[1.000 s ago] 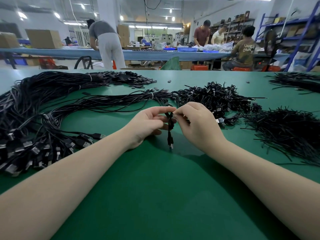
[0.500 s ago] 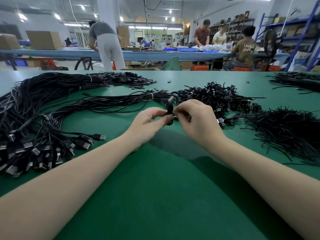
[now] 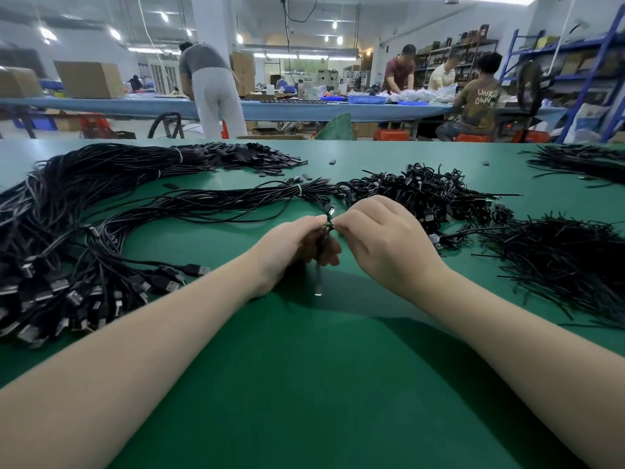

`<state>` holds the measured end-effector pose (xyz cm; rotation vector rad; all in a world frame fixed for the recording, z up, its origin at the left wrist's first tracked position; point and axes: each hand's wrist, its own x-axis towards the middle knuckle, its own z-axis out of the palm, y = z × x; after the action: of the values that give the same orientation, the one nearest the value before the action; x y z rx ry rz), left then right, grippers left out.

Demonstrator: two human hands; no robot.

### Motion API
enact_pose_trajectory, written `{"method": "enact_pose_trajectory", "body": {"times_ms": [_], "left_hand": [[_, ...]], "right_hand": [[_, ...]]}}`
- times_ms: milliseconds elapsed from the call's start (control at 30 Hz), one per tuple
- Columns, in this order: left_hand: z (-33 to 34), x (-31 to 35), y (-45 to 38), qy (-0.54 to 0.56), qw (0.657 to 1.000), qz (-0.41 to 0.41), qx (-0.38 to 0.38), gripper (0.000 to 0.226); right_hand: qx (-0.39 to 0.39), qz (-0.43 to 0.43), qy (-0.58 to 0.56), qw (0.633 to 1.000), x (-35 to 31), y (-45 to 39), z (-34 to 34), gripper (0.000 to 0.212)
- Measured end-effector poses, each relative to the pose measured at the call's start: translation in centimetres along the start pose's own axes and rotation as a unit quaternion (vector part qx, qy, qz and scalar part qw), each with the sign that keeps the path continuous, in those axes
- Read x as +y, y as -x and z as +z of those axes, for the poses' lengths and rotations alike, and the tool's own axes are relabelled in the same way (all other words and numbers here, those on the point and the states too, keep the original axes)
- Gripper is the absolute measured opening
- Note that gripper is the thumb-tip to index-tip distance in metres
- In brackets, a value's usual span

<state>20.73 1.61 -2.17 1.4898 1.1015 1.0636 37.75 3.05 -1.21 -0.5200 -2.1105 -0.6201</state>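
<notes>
Green worktable (image 3: pixel 304 384), w/ a big heap of loose black cables (image 3: pixel 67 231) at left, a heap of thin black strands (image 3: pixel 558 258), prob. ties, at right & a pile of tied bundles (image 3: pixel 422 194) behind the hands. Centre: person's left hand (image 3: pixel 287 245) curls round one folded cable (image 3: pixel 318 275). Its long axis is near upright, w/ one plug hanging toward the table & the other poking up above the fingers. Right hand (image 3: pixel 382 245), just beside it, pinches a thin tie (image 3: pixel 328 226) at the bundle's top, thumb & forefinger together. The tie sits between both hands' fingertips, so any twist would prob. turn about that upright axis.
</notes>
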Motion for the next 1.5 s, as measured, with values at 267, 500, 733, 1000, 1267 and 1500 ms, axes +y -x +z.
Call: {"method": "enact_pose_trajectory", "body": {"times_ms": [267, 500, 733, 1000, 1267, 1500], "left_hand": [[0.8, -1.3, 0.0, -0.317, 0.927, 0.08, 0.184, 0.022], [0.0, -1.1, -0.1, -0.433, 0.866, 0.053, 0.244, 0.035], [-9.7, 1.3, -3.9, -0.609, 0.742, -0.133, 0.247, 0.04], [-14.5, 0.7, -10.2, -0.68, 0.698, -0.15, 0.169, 0.049], [-15.6, 0.2, -12.0, -0.409, 0.882, -0.07, 0.221, 0.022], [-17.0, 2.1, -12.0, 0.192, 0.869, -0.005, 0.456, 0.018]], "right_hand": [[-0.048, 0.221, 0.109, 0.968, 9.2, -5.3, -3.0, 0.021], [-0.222, 0.315, 0.157, 0.909, 6.1, -5.3, -0.6, 0.036], [-0.296, 0.31, -0.085, 0.899, -3.8, -0.6, 4.2, 0.031], [-0.288, 0.299, -0.105, 0.904, -3.3, -0.4, 4.4, 0.025], [-0.289, 0.309, -0.112, 0.899, -3.1, -0.4, 4.4, 0.026], [-0.291, 0.313, -0.12, 0.896, -3.1, -0.4, 4.5, 0.026]]}}
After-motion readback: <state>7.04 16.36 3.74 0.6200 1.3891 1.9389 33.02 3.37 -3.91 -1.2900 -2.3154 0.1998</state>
